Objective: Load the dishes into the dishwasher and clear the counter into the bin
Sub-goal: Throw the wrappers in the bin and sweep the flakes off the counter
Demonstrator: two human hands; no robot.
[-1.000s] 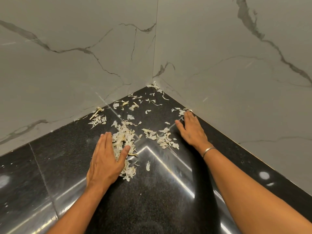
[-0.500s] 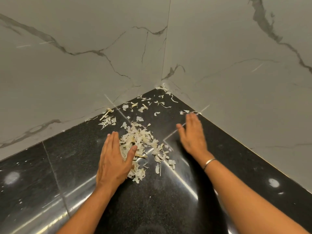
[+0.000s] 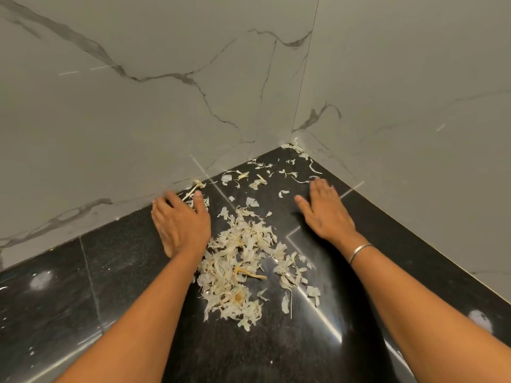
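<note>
A heap of pale, papery peel scraps (image 3: 237,261) lies on the black polished counter (image 3: 83,286), between my two forearms. My left hand (image 3: 181,223) lies flat at the base of the left wall, fingers touching a small stalky cluster of scraps (image 3: 197,186). On the other side, my right hand (image 3: 326,210) rests flat with straight fingers, close to the right wall. More loose scraps (image 3: 257,179) are strewn beyond both hands up into the corner (image 3: 294,146). Neither hand holds anything.
Grey marble-veined walls (image 3: 166,106) close the counter on the left and right and meet at the corner. A metal bangle (image 3: 359,251) sits on my right wrist. No dishes, dishwasher or bin are in view.
My left hand has left the heap and reached forward and left to the scraps at the wall. My right hand has shifted back towards the corner. The heap is more gathered in the middle.
</note>
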